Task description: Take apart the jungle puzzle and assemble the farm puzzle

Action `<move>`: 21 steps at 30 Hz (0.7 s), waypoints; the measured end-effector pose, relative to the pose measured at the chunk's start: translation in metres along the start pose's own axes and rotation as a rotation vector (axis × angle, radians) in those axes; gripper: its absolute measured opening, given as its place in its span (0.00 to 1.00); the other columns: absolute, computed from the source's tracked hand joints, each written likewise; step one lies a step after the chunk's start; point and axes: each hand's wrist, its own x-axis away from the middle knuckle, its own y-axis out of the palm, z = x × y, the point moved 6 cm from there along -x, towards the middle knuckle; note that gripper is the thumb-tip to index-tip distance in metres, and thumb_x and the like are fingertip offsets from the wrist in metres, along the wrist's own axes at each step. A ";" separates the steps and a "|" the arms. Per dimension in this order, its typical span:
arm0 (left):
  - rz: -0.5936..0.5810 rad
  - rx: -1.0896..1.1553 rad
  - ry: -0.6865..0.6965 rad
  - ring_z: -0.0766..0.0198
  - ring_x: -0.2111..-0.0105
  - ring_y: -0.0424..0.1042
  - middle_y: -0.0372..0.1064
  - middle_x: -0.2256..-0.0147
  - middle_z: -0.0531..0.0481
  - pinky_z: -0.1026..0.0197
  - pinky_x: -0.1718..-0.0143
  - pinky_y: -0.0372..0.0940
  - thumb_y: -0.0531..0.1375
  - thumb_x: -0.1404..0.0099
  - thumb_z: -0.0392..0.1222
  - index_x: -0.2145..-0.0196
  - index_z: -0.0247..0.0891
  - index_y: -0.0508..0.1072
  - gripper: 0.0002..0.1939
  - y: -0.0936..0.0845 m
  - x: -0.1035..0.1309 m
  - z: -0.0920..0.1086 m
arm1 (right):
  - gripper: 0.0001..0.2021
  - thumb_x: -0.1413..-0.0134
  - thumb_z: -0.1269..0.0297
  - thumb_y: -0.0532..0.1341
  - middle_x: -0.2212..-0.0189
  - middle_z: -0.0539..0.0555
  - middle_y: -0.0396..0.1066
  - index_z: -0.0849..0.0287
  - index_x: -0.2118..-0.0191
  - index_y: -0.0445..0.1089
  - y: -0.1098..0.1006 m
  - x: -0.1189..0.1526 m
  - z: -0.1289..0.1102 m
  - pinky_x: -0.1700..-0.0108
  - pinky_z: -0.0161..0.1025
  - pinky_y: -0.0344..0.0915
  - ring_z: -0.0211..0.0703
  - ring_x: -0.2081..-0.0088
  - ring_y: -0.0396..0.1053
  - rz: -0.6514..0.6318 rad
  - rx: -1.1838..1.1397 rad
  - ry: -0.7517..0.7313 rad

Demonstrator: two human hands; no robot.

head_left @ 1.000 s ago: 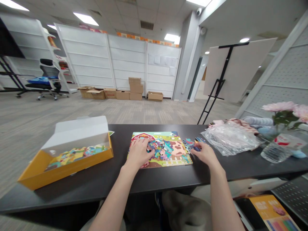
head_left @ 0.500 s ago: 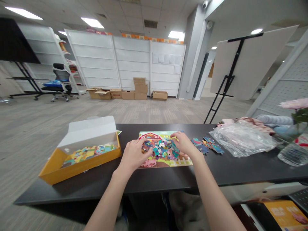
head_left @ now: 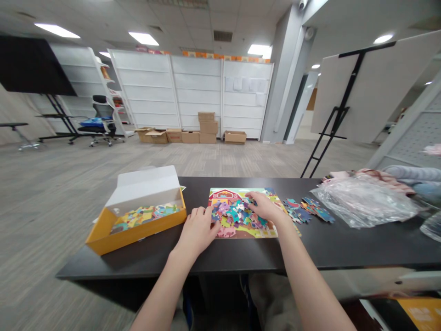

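Note:
A farm picture board with a red barn lies on the black table. Loose jigsaw puzzle pieces are heaped over its middle. My left hand rests at the board's left edge, thumb spread from the fingers, fingertips beside the heap; it is open. Above the right part of the heap, my right hand bends its fingers down among the pieces, thumb and index apart with a teal piece showing near them. Nothing is plainly gripped. More puzzle pieces lie to the right of the board.
On the left stands an open yellow box with a white lid, holding more colourful pieces. Crumpled clear plastic bags and folded cloths lie at the right. The black table's front edge runs just below my forearms.
The camera view has swung slightly left. My left hand has drawn back from over the heap to the board's left edge, uncovering purple pieces. My right hand stays over the heap's right part.

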 end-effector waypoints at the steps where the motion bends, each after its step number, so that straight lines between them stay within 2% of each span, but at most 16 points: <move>1: -0.011 -0.005 -0.014 0.46 0.51 0.69 0.71 0.55 0.37 0.48 0.49 0.65 0.54 0.31 0.45 0.44 0.32 0.69 0.21 0.001 0.000 -0.001 | 0.18 0.40 0.70 0.60 0.46 0.64 0.73 0.62 0.44 0.70 -0.001 0.000 0.001 0.43 0.44 0.65 0.51 0.46 0.71 0.024 -0.010 -0.001; 4: -0.036 -0.021 -0.043 0.46 0.51 0.69 0.69 0.51 0.36 0.48 0.50 0.66 0.54 0.31 0.45 0.43 0.34 0.68 0.22 0.003 0.000 -0.002 | 0.18 0.40 0.70 0.59 0.47 0.63 0.71 0.60 0.44 0.69 -0.010 -0.001 0.005 0.43 0.45 0.64 0.49 0.46 0.70 0.154 -0.049 0.012; 7: -0.025 -0.037 -0.054 0.44 0.45 0.67 0.63 0.42 0.34 0.46 0.48 0.65 0.54 0.32 0.43 0.42 0.36 0.67 0.22 0.001 -0.001 -0.002 | 0.18 0.41 0.69 0.58 0.49 0.60 0.72 0.58 0.45 0.70 -0.027 0.005 0.011 0.43 0.47 0.65 0.49 0.47 0.70 0.288 -0.112 0.020; 9: 0.007 -0.030 -0.033 0.43 0.40 0.63 0.59 0.37 0.35 0.44 0.44 0.63 0.54 0.32 0.40 0.40 0.37 0.66 0.23 -0.001 -0.002 0.003 | 0.16 0.42 0.66 0.60 0.52 0.59 0.74 0.57 0.48 0.72 -0.040 0.014 0.019 0.44 0.48 0.66 0.50 0.49 0.72 0.336 -0.159 0.043; 11: 0.036 0.008 0.028 0.45 0.39 0.61 0.60 0.37 0.37 0.44 0.42 0.62 0.53 0.30 0.40 0.40 0.39 0.66 0.22 -0.004 -0.004 0.012 | 0.15 0.43 0.61 0.61 0.55 0.58 0.76 0.56 0.50 0.73 -0.051 0.030 0.031 0.47 0.49 0.68 0.51 0.52 0.73 0.343 -0.220 0.095; 16: 0.055 0.116 0.279 0.48 0.39 0.61 0.67 0.41 0.43 0.44 0.38 0.58 0.59 0.31 0.45 0.47 0.44 0.72 0.15 0.000 -0.009 0.055 | 0.15 0.47 0.54 0.65 0.57 0.56 0.78 0.55 0.56 0.75 -0.059 0.079 0.052 0.49 0.48 0.69 0.52 0.54 0.74 0.196 -0.300 0.174; 18: 0.057 0.144 0.357 0.48 0.39 0.61 0.68 0.42 0.44 0.43 0.37 0.56 0.60 0.31 0.44 0.49 0.44 0.73 0.13 0.004 -0.011 0.074 | 0.14 0.49 0.53 0.66 0.58 0.55 0.79 0.55 0.59 0.76 -0.058 0.093 0.053 0.50 0.46 0.68 0.53 0.53 0.74 0.101 -0.297 0.179; 21: 0.048 0.209 0.425 0.50 0.41 0.64 0.70 0.45 0.43 0.45 0.39 0.59 0.58 0.29 0.43 0.49 0.42 0.72 0.13 0.010 -0.015 0.102 | 0.14 0.52 0.55 0.67 0.59 0.54 0.79 0.55 0.60 0.77 -0.056 0.104 0.048 0.49 0.44 0.67 0.53 0.53 0.74 -0.010 -0.316 0.158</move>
